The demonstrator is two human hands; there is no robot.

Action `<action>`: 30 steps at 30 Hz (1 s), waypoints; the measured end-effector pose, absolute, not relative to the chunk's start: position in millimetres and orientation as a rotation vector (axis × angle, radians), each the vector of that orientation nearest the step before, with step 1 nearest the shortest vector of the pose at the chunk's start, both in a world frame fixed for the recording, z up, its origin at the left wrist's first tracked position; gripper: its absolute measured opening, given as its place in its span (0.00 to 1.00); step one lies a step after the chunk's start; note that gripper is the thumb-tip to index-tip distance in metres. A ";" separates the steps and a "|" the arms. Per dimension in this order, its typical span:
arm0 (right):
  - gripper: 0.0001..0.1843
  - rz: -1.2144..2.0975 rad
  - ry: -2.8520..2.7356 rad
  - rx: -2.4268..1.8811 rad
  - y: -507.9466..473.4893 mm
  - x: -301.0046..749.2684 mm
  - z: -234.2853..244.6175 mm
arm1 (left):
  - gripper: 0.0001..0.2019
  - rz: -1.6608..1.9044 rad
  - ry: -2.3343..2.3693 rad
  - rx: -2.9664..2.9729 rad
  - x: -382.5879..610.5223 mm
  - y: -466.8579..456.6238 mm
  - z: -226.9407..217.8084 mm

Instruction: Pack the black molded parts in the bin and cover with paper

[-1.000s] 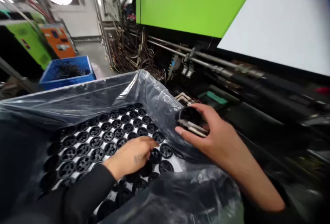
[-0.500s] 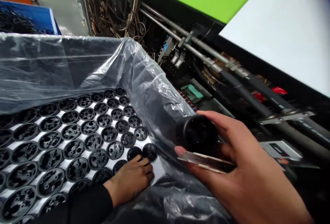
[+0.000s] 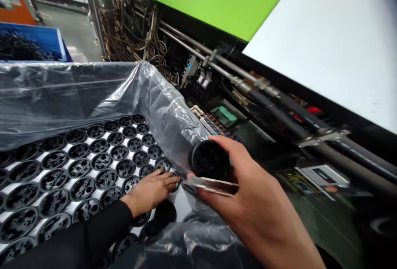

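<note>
My right hand point(image 3: 248, 194) is closed around a black round plastic cup-like part point(image 3: 211, 159), held up over the edge of the lined box. The same hand also grips a flat, pointed knife-like blade point(image 3: 211, 184), lying just below the part with its tip to the left. My left hand point(image 3: 151, 190) lies palm down on the rows of black round plastic parts point(image 3: 85, 188), its fingers stretched out. Its fingertips touch a part at the right end of a row; what lies under the palm is hidden. A darker round part point(image 3: 166, 212) sits just below that hand.
Clear plastic film point(image 3: 167, 103) lines the box walls and bunches up at the near side. Behind stands a blue bin point(image 3: 51, 39) of black scrap. A green and white machine point(image 3: 198, 0) with metal pipes point(image 3: 223, 66) and cables rises along the right.
My left hand has moved up along the rows, its fingers straightening and uncovering parts below. My right hand, with the black part and blade, has shifted left in view. The camera view has tilted.
</note>
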State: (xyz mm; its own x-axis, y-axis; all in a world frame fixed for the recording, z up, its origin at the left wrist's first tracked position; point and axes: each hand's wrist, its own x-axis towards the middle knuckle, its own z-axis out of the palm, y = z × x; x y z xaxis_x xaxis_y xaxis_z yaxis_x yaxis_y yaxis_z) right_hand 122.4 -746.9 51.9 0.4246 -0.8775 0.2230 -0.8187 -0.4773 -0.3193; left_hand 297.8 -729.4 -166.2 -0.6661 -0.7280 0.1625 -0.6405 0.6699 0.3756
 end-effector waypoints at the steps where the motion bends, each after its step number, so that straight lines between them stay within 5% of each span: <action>1: 0.34 -0.540 1.506 -2.505 -746.9 123.0 52.5 | 0.14 -0.440 -2.583 1.105 300.6 -729.6 -165.4; 9: 0.34 -0.517 1.457 -2.543 -748.1 120.5 51.7 | 0.23 -0.747 -2.388 1.152 309.5 -728.7 -132.4; 13: 0.36 -0.510 1.305 -2.579 -746.7 119.8 50.5 | 0.15 -1.149 -1.665 1.262 319.7 -720.8 -74.9; 17: 0.34 -0.426 1.203 -2.554 -744.3 124.2 54.5 | 0.20 -1.677 -0.814 0.853 317.5 -707.4 3.0; 20: 0.37 -0.399 1.182 -2.530 -743.0 126.6 56.4 | 0.18 -1.677 -0.714 0.840 311.4 -701.6 28.3; 23: 0.43 -0.457 1.192 -2.497 -741.7 125.6 56.7 | 0.20 -1.609 -0.732 0.998 304.2 -698.1 2.6; 30: 0.19 -0.870 1.280 -2.391 -737.9 122.8 58.4 | 0.15 -1.376 -1.549 1.373 269.8 -693.3 -115.2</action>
